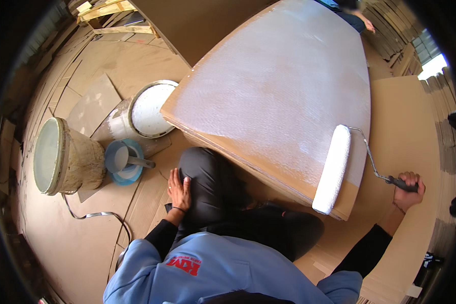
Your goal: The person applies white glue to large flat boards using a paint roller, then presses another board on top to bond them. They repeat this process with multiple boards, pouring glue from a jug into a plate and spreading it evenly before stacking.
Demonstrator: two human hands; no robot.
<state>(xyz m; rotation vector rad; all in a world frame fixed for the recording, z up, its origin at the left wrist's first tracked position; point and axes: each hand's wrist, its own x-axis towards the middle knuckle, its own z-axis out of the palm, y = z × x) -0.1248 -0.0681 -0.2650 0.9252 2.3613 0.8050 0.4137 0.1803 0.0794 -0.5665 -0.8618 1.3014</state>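
Head view: right hand (409, 188) clenched on the dark grip of a paint roller (332, 168). The roller sleeve lies on the near right corner of a big cardboard sheet (268, 96), already coated whitish over most of its face. Sleeve's long axis runs near-to-far; its wire frame bends back right to the grip, so the sleeve sits left of the right hand. Left hand (179, 190) is released, flat on the person's dark-trousered knee (207, 177), well apart from the roller. Left on the floor: a white bucket (149, 109), a grimy tub (66, 156), and a blue bowl (122, 161) with what's probably a scoop. Another person's hand (366, 21) is at the sheet's far edge.
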